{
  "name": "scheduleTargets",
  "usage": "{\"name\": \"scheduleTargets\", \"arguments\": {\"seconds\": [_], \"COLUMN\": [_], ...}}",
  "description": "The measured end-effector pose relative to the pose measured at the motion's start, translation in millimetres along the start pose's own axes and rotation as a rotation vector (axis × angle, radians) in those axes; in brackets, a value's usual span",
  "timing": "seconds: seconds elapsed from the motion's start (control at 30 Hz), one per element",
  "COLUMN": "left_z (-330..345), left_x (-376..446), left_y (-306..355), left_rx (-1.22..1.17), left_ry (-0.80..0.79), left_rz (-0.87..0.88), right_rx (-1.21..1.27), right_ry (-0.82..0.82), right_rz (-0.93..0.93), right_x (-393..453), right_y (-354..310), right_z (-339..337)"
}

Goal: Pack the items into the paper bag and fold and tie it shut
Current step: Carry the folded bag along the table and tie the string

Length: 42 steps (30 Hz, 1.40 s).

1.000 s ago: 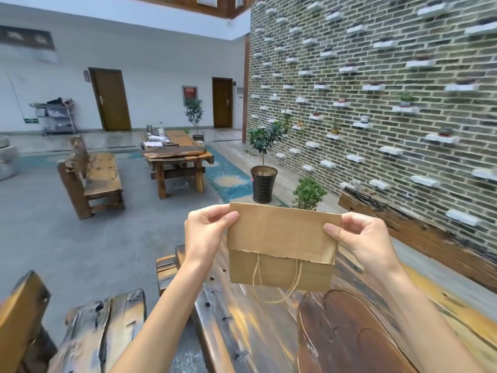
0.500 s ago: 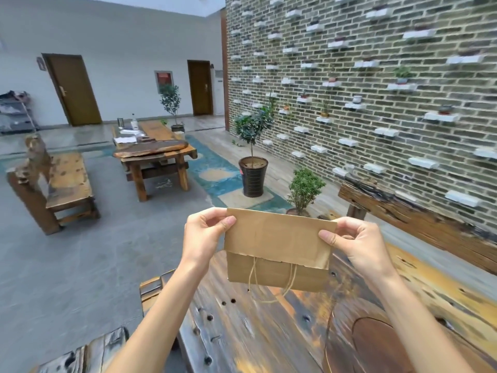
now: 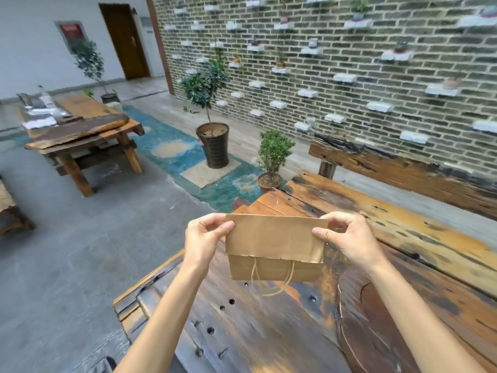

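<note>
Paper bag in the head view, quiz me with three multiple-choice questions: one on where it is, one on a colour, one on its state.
1. Where is the paper bag?
A. Held above the wooden table
B. On the floor
C. On a bench

2. What colour is it?
A. White
B. Brown
C. Blue

3. What state is its top in?
A. Wide open
C. Torn off
B. Folded over the front

Answers: 1 A, the left hand and right hand pinch its upper corners; 2 B, plain brown paper; 3 B, a flap hangs over the front, above the twine handle.
</note>
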<state>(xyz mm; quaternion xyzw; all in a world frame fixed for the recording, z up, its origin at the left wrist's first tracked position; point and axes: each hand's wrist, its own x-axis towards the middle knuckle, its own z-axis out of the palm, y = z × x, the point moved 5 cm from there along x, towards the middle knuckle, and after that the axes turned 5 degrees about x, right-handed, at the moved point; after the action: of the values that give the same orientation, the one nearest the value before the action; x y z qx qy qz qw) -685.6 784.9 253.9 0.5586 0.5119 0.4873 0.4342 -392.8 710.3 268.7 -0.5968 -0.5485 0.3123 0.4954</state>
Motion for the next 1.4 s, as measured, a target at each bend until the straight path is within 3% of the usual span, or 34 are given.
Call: {"name": "scheduleTargets", "arguments": {"seconds": [0.3,0.67,1.0,1.4], "left_z": [14,50,82,109], "left_x": [109,162,167,158], "left_y": [-97,-191,-253,-318], "left_rx": [0.061,0.131,0.237,0.392], "left_ry": [-0.322,-0.584,-0.685,-0.747], "left_rz": [-0.084,-0.261,-0.403,-0.511], "right_rx": [-0.125,0.101,0.121,0.159], "right_ry": [0.281,0.566,0.63,0.587], "right_rz": [0.253,0.613,0.798,0.968], "right_x": [28,10,-1,-24], "right_y": [67,142,211,274], "right_z": [56,118,135,149]}}
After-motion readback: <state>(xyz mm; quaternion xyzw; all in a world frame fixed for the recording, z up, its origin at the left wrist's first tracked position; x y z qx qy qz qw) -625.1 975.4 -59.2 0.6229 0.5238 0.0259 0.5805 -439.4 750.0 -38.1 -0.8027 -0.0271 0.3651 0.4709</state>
